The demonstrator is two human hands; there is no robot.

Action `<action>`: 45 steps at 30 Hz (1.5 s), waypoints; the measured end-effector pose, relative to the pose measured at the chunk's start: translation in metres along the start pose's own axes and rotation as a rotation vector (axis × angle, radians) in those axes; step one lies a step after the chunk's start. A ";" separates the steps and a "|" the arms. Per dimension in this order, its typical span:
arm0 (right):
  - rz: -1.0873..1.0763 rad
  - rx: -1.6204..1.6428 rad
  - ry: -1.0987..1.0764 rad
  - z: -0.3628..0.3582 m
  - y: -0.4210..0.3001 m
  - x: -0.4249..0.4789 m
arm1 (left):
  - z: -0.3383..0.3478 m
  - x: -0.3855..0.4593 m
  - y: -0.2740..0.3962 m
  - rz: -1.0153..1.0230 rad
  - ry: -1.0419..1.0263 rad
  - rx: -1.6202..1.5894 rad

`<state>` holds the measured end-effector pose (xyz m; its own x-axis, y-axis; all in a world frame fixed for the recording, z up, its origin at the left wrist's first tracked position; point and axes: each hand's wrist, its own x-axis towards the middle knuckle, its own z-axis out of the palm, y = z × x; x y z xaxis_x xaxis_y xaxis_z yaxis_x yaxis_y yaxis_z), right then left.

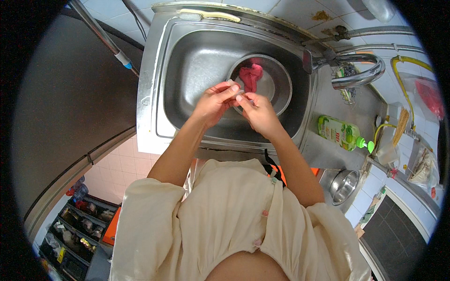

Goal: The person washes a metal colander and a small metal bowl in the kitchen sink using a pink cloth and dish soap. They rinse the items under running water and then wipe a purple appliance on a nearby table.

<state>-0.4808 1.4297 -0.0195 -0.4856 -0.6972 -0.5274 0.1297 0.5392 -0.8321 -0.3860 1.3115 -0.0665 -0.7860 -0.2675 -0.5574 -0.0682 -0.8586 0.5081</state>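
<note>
Over a steel sink (191, 70), my left hand (215, 102) and my right hand (261, 113) meet fingertip to fingertip. Between them they pinch a small, pale, translucent piece (240, 92); fingers hide much of it, and its kind is unclear. Below my hands a round metal basin (279, 79) sits in the right part of the sink. A crumpled red cloth (250, 75) lies inside this basin, beyond my fingertips.
A chrome faucet (378, 70) curves in from the right. On the steel counter lies a green pump bottle of dish soap (339, 133). A pale-handled brush (211, 15) rests along the sink's back ledge. Steel bowls (345, 188) stand at lower right.
</note>
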 end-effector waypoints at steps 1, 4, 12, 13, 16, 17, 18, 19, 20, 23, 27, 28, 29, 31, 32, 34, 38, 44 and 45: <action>-0.035 -0.019 0.020 0.001 0.005 -0.002 | 0.002 -0.002 -0.001 0.001 -0.009 -0.008; -0.049 0.006 0.006 0.002 0.013 -0.007 | 0.007 -0.004 -0.002 0.018 -0.023 0.000; 0.087 0.316 0.014 -0.052 -0.016 -0.009 | -0.012 0.003 0.037 0.198 0.093 -0.225; 0.051 0.329 -0.048 -0.067 -0.014 -0.010 | -0.014 0.002 0.041 0.192 0.116 -0.247; -0.138 -0.265 0.107 -0.056 -0.005 -0.010 | -0.013 0.002 0.046 0.217 0.144 -0.255; -0.232 -0.604 0.201 -0.045 0.001 -0.010 | -0.011 0.001 0.045 0.214 0.138 -0.247; -0.201 -0.616 0.126 -0.039 0.005 -0.012 | -0.011 -0.002 0.045 0.214 0.132 -0.245; -0.249 -0.549 0.111 -0.036 0.005 -0.013 | -0.009 -0.004 0.046 0.214 0.126 -0.241; -0.297 -0.481 0.096 -0.034 0.004 -0.013 | -0.005 -0.004 0.047 0.217 0.114 -0.235; -0.370 -0.343 0.064 -0.028 -0.004 -0.015 | 0.004 -0.009 0.045 0.227 0.114 -0.224; -0.374 -0.405 0.036 -0.030 -0.015 -0.018 | 0.007 -0.012 0.047 0.247 0.114 -0.183; -0.385 -0.430 0.028 -0.031 -0.016 -0.020 | 0.009 -0.012 0.049 0.254 0.112 -0.160; -0.400 -0.462 0.029 -0.033 -0.019 -0.021 | 0.009 -0.012 0.049 0.269 0.099 -0.134; -0.429 -0.525 0.031 -0.034 -0.023 -0.025 | 0.009 -0.014 0.051 0.297 0.071 -0.081; -0.473 -0.534 0.051 -0.033 -0.021 -0.025 | 0.010 -0.015 0.053 0.304 0.068 -0.058; -0.560 -0.550 0.093 -0.032 -0.016 -0.025 | 0.015 -0.016 0.056 0.317 0.061 -0.011; -0.502 -0.522 0.064 -0.032 -0.019 -0.029 | 0.029 -0.024 0.062 0.359 0.055 0.064; -0.326 -0.318 -0.060 -0.037 -0.021 -0.036 | 0.030 -0.023 0.064 0.327 -0.017 0.041; -0.362 -0.332 -0.049 -0.037 -0.019 -0.035 | 0.032 -0.024 0.065 0.325 -0.015 0.044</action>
<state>-0.4980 1.4615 0.0211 -0.4065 -0.8847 -0.2283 -0.3260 0.3739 -0.8683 -0.3911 1.2762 0.0009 -0.7798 -0.5180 -0.3515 0.1621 -0.7095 0.6858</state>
